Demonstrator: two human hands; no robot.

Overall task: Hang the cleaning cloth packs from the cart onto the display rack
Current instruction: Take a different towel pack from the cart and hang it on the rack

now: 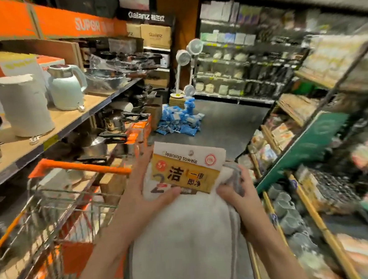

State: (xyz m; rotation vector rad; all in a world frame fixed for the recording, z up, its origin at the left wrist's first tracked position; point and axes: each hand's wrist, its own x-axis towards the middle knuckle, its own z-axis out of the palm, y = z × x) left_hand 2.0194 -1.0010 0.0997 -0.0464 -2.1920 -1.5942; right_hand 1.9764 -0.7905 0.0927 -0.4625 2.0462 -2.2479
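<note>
We held the cleaning cloth pack (184, 215) in both hands, in front of the body and above the aisle floor. The left hand (139, 199) lay along the pack's left edge, its fingers (140, 162) nearly straight behind the header card (187, 171) and the thumb pressed across the card's lower left corner. The right hand (237, 198) gripped the pack's upper right corner, fingers curled into the grey cloth just below the card. The pack hung downward between the forearms, card uppermost, print facing us.

The cart (52, 205) stood to the near left, just beside the left forearm, its orange handle (78, 166) behind the left hand. The pack was already clear of the cart. The display rack (309, 143) ran along the right side of the aisle, blurred in this view; its hooks could not be made out.

We judged the step in hand to be the carry from cart to rack, with hanging not yet done. The next move would call for turning right, locating a free hook, and aligning the card's top edge with it. Whether the card had a hang hole could not be told. A pile of blue packets (177, 122) lay on the far floor.
</note>
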